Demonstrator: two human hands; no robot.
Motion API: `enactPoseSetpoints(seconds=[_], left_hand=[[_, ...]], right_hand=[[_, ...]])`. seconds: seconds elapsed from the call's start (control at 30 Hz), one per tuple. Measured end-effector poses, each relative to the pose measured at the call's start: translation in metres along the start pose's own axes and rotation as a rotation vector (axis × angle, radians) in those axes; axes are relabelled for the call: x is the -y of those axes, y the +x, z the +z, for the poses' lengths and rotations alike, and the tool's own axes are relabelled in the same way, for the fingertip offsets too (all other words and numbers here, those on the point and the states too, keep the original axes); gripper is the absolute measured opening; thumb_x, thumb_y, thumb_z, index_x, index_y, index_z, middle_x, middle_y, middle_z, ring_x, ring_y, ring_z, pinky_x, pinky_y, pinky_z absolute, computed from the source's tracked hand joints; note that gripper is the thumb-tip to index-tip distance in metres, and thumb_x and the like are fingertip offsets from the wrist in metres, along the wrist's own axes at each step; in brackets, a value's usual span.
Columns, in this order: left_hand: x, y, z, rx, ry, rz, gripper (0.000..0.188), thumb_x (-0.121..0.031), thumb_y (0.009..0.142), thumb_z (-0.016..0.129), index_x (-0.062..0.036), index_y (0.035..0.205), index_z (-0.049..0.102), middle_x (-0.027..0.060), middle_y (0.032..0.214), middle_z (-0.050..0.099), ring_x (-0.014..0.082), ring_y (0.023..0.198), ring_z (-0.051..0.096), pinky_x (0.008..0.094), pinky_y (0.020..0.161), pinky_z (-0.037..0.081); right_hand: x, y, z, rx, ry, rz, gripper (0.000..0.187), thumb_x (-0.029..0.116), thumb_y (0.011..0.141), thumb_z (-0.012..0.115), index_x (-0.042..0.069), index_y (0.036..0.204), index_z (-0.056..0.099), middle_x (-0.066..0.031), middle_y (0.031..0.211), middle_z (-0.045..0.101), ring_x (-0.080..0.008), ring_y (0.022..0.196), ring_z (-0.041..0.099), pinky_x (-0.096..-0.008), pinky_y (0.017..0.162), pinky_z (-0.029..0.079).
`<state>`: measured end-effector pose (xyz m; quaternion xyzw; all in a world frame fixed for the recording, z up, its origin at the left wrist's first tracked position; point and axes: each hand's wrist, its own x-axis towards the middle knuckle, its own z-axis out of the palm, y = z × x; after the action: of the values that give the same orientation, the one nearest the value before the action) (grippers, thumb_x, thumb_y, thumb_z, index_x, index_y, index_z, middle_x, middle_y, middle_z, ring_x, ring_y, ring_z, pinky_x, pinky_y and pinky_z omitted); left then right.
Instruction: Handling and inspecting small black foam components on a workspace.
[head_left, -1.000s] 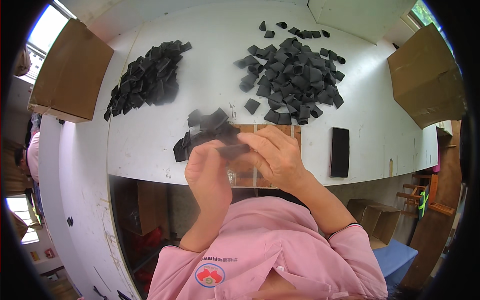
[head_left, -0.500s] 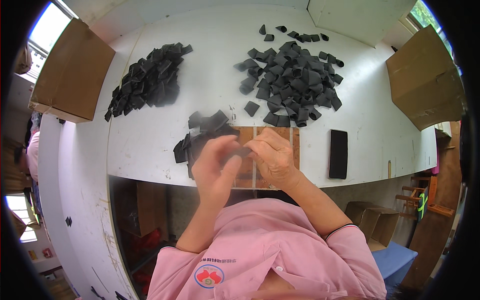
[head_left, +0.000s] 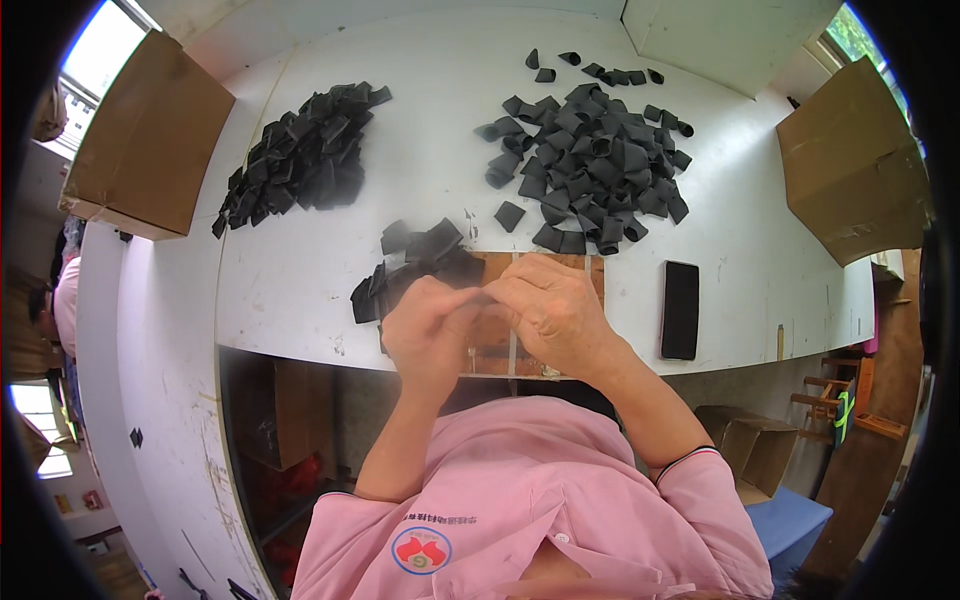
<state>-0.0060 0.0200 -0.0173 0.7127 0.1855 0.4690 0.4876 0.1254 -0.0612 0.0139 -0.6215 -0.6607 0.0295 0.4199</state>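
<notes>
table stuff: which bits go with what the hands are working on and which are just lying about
In use: left hand, right hand, small black stack, left black pile, right black pile, brown board.
Lying about: black phone, cardboard boxes.

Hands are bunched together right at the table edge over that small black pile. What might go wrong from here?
1. The small pile of black pieces lies close to the table front edge; a brush from the left hand may knock pieces off.
2. The black phone lies near that edge, beside the right hand; an elbow swing might nudge it.
</notes>
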Motion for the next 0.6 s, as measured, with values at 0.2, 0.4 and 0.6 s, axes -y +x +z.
enactPoseSetpoints(seconds=[0.2,0.4,0.6], left_hand=[[-0.003,0.004,0.005,0.038,-0.129,-0.153,0.011,0.0,0.074,0.065,0.0016,0.085,0.063,0.0051,0.08,0.054,0.0111,0.073,0.049,0.0194,0.064,0.039],[0.011,-0.004,0.003,-0.011,-0.141,-0.129,0.012,0.0,0.078,0.059,0.0008,0.089,0.061,0.0064,0.083,0.056,0.0116,0.075,0.052,0.0208,0.065,0.04],[0.101,0.027,-0.053,-0.25,0.491,-0.386,0.024,-0.015,0.078,0.057,0.0031,0.094,0.058,0.0159,0.088,0.06,0.0218,0.076,0.058,0.0299,0.069,0.045]], right_hand=[[0.002,-0.001,-0.005,-0.072,-0.032,0.072,0.012,0.011,0.068,0.064,0.005,0.071,0.055,-0.0047,0.063,0.047,-0.02,0.064,0.053,-0.0315,0.05,0.042],[-0.005,-0.007,0.008,-0.147,-0.085,-0.011,0.012,0.01,0.07,0.063,0.005,0.067,0.053,-0.005,0.061,0.045,-0.0195,0.059,0.05,-0.0305,0.047,0.039],[-0.018,0.022,-0.036,-0.225,1.001,0.601,0.024,0.021,0.088,0.051,0.001,0.076,0.058,0.0006,0.065,0.053,-0.0037,0.055,0.044,-0.0185,0.047,0.034]])
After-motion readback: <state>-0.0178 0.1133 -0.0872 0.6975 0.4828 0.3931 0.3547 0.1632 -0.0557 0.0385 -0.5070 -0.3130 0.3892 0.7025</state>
